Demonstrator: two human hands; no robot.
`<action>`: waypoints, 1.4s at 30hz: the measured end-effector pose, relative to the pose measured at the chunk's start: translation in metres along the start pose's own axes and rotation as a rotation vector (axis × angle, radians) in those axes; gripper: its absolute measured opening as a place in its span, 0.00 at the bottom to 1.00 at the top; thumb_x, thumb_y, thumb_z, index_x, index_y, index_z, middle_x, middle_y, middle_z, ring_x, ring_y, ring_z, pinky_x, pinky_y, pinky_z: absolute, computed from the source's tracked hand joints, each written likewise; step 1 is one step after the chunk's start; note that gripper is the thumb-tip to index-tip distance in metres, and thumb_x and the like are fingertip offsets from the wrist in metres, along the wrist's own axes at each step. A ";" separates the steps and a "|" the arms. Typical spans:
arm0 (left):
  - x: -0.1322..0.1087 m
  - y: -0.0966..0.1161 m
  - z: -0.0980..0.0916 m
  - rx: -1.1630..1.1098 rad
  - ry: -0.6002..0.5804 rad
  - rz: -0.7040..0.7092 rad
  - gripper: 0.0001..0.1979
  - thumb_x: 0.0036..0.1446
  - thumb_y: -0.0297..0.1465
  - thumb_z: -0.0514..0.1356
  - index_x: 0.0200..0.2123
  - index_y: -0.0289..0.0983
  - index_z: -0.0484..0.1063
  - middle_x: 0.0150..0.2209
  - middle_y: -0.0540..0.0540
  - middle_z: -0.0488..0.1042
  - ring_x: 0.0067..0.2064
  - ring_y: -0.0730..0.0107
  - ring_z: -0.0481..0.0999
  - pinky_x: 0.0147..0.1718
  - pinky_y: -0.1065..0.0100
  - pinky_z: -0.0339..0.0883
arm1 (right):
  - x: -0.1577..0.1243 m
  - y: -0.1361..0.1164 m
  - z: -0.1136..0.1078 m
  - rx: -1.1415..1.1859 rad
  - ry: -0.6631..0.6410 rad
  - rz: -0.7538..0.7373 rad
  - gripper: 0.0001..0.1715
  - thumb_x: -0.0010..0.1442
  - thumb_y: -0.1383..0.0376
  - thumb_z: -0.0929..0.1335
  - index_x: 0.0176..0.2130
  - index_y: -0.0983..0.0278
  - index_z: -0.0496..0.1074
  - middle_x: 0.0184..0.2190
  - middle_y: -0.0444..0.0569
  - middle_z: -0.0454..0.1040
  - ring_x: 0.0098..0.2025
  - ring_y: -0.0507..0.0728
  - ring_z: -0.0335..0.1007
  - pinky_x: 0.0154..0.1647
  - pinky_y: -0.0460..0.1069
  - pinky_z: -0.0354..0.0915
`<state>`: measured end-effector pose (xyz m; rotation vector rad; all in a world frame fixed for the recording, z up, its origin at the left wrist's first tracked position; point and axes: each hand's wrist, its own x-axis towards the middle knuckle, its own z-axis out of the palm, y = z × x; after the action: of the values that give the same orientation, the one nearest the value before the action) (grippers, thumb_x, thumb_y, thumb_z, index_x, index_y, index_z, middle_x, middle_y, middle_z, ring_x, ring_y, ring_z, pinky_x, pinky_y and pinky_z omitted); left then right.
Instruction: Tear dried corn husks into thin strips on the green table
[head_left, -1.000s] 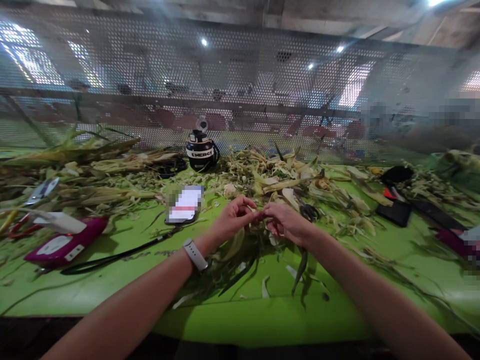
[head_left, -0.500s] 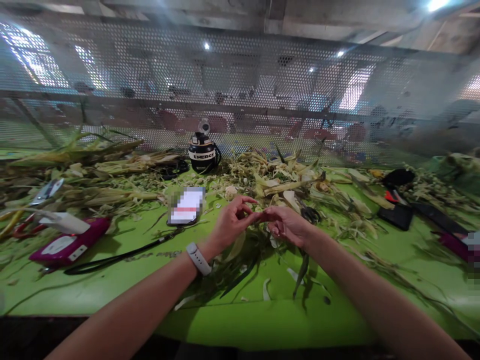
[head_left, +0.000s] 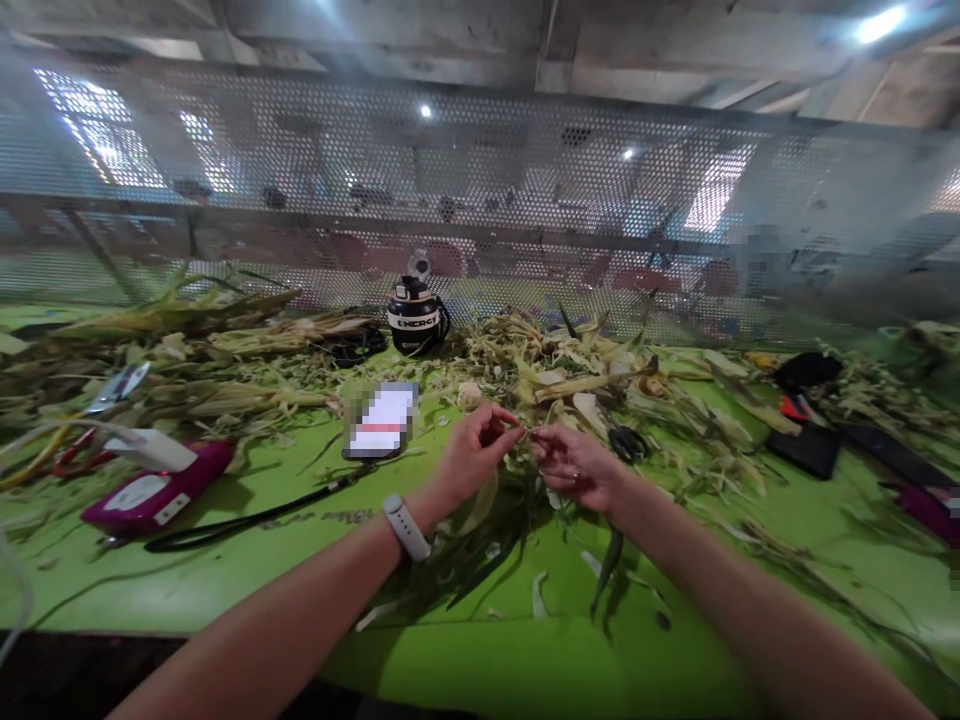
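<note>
My left hand [head_left: 482,447], with a white watch [head_left: 406,527] on its wrist, is closed in a pinch of thumb and forefinger. Close beside it, my right hand [head_left: 576,466] pinches too, fingertips almost meeting those of the left. Whatever lies between the fingertips is too small to make out. Beneath both hands are dried plant leaves and pale scraps [head_left: 491,550] on the green table [head_left: 555,660]. A small pale round piece [head_left: 469,396] sits just beyond my left hand. Dark-handled scissors [head_left: 628,443] lie right of my right hand.
A phone [head_left: 384,420] with a black strap lies left of my hands. Farther left are a magenta power strip [head_left: 159,490] and pliers [head_left: 116,388]. A black jug [head_left: 415,318] stands behind, before a perforated screen [head_left: 495,190]. Husk piles [head_left: 570,360] line the back.
My fingertips have drawn slightly apart; before, they were touching or overlapping. The whole view has shifted a little, so things appear lower and farther right.
</note>
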<state>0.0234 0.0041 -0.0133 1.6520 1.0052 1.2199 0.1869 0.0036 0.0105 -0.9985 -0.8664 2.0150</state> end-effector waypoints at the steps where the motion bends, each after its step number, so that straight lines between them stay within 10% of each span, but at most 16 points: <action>1: 0.000 0.001 0.001 -0.053 0.007 -0.021 0.12 0.52 0.38 0.60 0.35 0.35 0.67 0.22 0.53 0.65 0.24 0.77 0.63 0.23 0.74 0.59 | 0.000 -0.001 -0.002 0.003 -0.021 0.012 0.09 0.56 0.68 0.62 0.24 0.65 0.60 0.12 0.34 0.60 0.08 0.41 0.38 0.08 0.38 0.40; 14: 0.002 0.002 -0.006 -0.406 -0.299 -0.350 0.19 0.40 0.38 0.70 0.32 0.35 0.68 0.22 0.56 0.69 0.21 0.83 0.64 0.21 0.77 0.59 | 0.000 -0.008 -0.014 -0.191 -0.061 0.000 0.12 0.54 0.65 0.63 0.21 0.62 0.58 0.05 0.31 0.49 0.08 0.43 0.33 0.08 0.40 0.35; 30: 0.006 0.003 -0.012 -0.580 -0.253 -0.640 0.12 0.39 0.27 0.70 0.27 0.34 0.70 0.23 0.51 0.74 0.21 0.82 0.67 0.19 0.79 0.56 | -0.011 -0.005 -0.007 -0.612 -0.164 -0.100 0.03 0.52 0.65 0.65 0.29 0.63 0.66 0.10 0.33 0.53 0.11 0.44 0.41 0.12 0.41 0.42; 42: 0.005 -0.003 -0.017 -0.646 -0.508 -0.631 0.18 0.36 0.27 0.72 0.34 0.35 0.74 0.26 0.51 0.75 0.26 0.78 0.72 0.24 0.77 0.62 | -0.013 -0.008 -0.005 -0.631 -0.096 -0.094 0.03 0.50 0.65 0.65 0.28 0.62 0.66 0.10 0.33 0.52 0.11 0.45 0.41 0.11 0.41 0.40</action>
<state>0.0078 0.0126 -0.0111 0.9422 0.6317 0.5576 0.1994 -0.0016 0.0189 -1.1652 -1.6290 1.7471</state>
